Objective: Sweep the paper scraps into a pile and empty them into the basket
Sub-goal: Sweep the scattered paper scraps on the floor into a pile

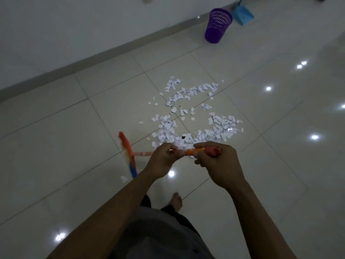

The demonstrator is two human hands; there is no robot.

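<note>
Just beyond left hand (162, 160) and right hand (218, 166), paper scraps (221, 128), both hands gripping broom (141, 153)

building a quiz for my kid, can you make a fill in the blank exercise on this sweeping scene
1. The left hand and right hand both grip the orange handle of a ____.
2. The paper scraps lie scattered on the tiled ____.
3. The basket by the wall is ____ in colour.
4. Near the basket stands a blue ____.
Missing words: broom; floor; purple; dustpan.
</note>
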